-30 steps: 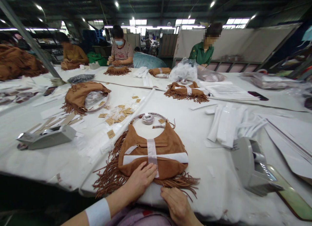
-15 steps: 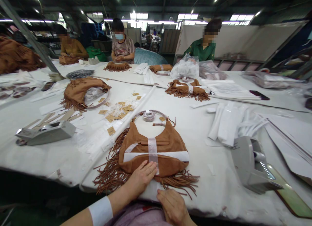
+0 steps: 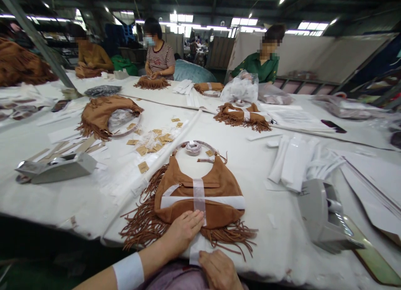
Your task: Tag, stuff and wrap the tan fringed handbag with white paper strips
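Note:
A brown fringed handbag (image 3: 175,183) lies flat in front of me, its handle pointing away. A long white paper strip (image 3: 236,202) runs across it, crossed by an upright translucent strip (image 3: 199,190). My left hand (image 3: 184,228) rests flat on the bag's lower edge, fingers stretched out over the foot of the upright strip. Below the bag, at the table's front edge, my right hand (image 3: 219,268) has its fingers closed on the end of a pale strip (image 3: 194,252). A wrapped coil (image 3: 193,148) sits inside the handle loop.
Grey tape dispensers stand at left (image 3: 59,169) and right (image 3: 322,215). A phone-like green slab (image 3: 376,261) lies at the right edge. Brown tags (image 3: 144,150), white strips (image 3: 291,160) and another fringed bag (image 3: 100,110) lie around. Several co-workers sit or stand across the table.
My right hand has moved slightly down and left, showing more of the pale strip beside it. My left hand stays on the bag. The masked co-worker has turned their head.

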A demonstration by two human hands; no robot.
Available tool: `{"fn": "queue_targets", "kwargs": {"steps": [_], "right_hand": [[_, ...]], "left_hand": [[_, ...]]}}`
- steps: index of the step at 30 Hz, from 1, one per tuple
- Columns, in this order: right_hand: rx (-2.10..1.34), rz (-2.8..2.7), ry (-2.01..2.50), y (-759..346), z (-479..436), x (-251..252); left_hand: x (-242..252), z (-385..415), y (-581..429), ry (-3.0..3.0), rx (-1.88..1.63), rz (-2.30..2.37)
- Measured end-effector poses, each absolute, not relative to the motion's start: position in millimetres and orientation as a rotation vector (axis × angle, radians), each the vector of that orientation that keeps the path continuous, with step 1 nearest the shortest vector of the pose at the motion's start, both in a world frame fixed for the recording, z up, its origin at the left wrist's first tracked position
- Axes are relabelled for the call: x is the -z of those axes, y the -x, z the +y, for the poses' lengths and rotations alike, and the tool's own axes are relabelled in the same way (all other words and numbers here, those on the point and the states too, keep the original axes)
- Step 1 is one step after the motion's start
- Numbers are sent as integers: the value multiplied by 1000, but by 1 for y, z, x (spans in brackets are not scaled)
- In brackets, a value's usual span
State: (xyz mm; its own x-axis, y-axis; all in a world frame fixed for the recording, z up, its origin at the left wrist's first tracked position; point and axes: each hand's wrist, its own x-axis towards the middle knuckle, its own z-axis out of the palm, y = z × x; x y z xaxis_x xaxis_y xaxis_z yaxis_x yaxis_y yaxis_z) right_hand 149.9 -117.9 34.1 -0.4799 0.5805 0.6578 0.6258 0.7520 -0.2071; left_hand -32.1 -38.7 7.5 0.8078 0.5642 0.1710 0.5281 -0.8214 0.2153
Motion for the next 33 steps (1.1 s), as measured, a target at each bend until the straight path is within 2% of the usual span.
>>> {"fn": "queue_targets", "kwargs": {"steps": [5,10,13,16,20,24,27,30,33], "right_hand": [[-28,-2193,996,-151,-117,-46],[-101,-2267,963,-150,-108,-60],[-155,-2242,1046,-155,-74,-75],[1,-2137,1328,-155,-20,-86],[236,-2342,1496,-138,25,-66],[346,-2520,1515,-127,24,-32],[376,-2537,1524,-129,23,-22],[430,-2548,1493,-135,28,-20],[533,-2494,1394,-137,32,-16]], "left_hand": [[-22,-46,43,-2739,-322,791],[-11,-53,39,-2785,-438,929],[-1,-56,36,-2868,-532,977],[4,-57,35,-2961,-634,970],[4,-52,29,-3014,-963,987],[3,-41,20,-2963,-1357,971],[5,-38,12,-2872,-1505,980],[9,-36,7,-2892,-1393,929],[2,-14,19,-3061,-987,768]]}}
